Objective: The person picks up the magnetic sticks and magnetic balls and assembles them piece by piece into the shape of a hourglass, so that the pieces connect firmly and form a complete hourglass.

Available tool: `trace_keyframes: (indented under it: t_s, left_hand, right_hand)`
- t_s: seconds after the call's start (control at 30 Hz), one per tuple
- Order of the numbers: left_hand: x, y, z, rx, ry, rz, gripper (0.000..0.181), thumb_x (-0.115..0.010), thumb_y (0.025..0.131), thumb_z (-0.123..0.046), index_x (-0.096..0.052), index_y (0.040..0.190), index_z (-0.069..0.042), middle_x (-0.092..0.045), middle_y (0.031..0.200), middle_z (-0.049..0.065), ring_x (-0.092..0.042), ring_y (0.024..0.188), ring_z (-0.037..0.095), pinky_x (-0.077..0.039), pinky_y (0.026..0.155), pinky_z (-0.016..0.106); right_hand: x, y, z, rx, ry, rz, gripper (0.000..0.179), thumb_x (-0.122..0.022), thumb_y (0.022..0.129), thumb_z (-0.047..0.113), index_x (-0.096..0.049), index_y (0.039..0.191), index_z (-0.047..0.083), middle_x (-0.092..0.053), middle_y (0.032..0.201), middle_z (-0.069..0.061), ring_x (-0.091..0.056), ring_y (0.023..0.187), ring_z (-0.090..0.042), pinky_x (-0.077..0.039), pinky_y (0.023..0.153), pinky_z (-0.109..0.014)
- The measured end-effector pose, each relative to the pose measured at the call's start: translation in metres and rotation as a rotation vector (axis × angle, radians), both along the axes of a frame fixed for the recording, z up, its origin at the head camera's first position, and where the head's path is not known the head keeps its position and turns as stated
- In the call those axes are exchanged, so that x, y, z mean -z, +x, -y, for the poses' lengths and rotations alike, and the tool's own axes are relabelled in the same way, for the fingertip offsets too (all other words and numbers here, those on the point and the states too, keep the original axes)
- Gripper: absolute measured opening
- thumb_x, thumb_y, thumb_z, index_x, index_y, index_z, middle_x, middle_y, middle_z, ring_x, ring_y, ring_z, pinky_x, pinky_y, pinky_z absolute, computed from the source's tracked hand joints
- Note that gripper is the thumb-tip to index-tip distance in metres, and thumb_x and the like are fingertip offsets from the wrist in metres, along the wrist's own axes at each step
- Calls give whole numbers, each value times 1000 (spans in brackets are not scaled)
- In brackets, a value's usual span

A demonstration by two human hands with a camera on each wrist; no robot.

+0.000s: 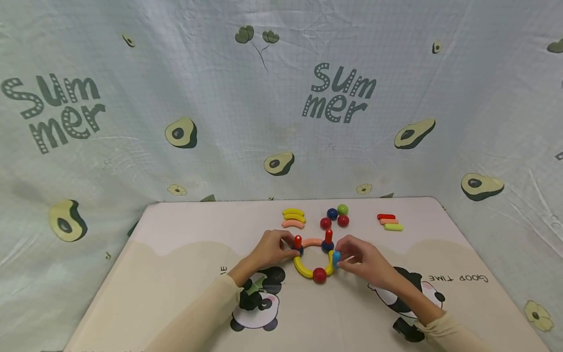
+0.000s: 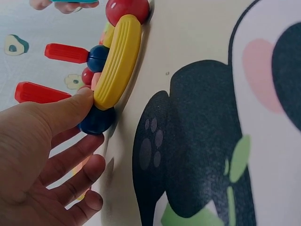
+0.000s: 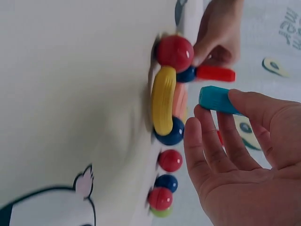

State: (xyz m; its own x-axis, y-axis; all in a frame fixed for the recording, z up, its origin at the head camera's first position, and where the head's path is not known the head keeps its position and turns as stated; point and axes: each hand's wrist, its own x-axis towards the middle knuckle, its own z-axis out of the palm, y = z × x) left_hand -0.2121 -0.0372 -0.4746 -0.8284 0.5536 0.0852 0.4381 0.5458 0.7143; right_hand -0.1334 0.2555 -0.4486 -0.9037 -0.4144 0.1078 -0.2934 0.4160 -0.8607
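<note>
a blue rod (image 1: 336, 259) is held roughly upright just to the right of a ring of toy pieces; we see the right hand (image 1: 367, 261) pinching it by the thumb and fingers. at the ring's left side, the left hand (image 1: 270, 250) grasps the left dark blue ball (image 1: 299, 251) by thumb and fingers, its lower fingers loosely bent.

a left red rod (image 1: 298, 241) stands up from that ball, and a right red rod (image 1: 328, 236) from the right dark blue ball (image 1: 327, 246). between the balls, a coral curved piece (image 1: 312, 242) makes the far side. a left yellow curved piece (image 1: 301, 267) and a right yellow curved piece (image 1: 329, 268) run to a red ball (image 1: 319, 275) at the near end.

beyond the ring we find three groups: two yellow arcs and a coral one at left; dark blue, green and two red balls in the middle; red, coral and yellow-green rods at right.

on the panda-print tablecloth (image 1: 176, 293), at right, we read "good time", upside down to us. on the far avocado-print curtain (image 1: 242, 98), "summer" appears twice, left and right of centre, split as "sum" over "mer".
</note>
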Motion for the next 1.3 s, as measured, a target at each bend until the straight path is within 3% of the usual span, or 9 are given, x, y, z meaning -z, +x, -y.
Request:
trace_keyframes:
  t_s: [0.23,0.53,1.3]
  left_hand:
    - [2,-3,1,13,5,-18,25,-85,86,-23,-77,106,-9,-74,94,-1,-56,77,15,-48,67,22]
    - [0,-1,0,0,-5,6,25,-86,86,-23,-77,105,-9,-73,92,-2,-55,74,12,-48,65,22]
    - [2,0,0,4,13,-5,24,-86,86,-24,-77,104,-10,-73,92,-1,-56,74,14,-48,65,22]
  right_hand:
    - [3,2,16,-40,-16,10,29,-77,91,5,-61,114,11,-67,108,-4,-71,101,-18,-57,86,-26]
    - [4,5,29,-29,-31,16,29,-77,92,6,-60,115,11,-65,108,-3,-70,104,-20,-56,88,-25]
    - [8,6,29,-41,-12,30,28,-77,92,8,-61,116,11,-65,108,-2,-69,103,-20,-56,88,-25]
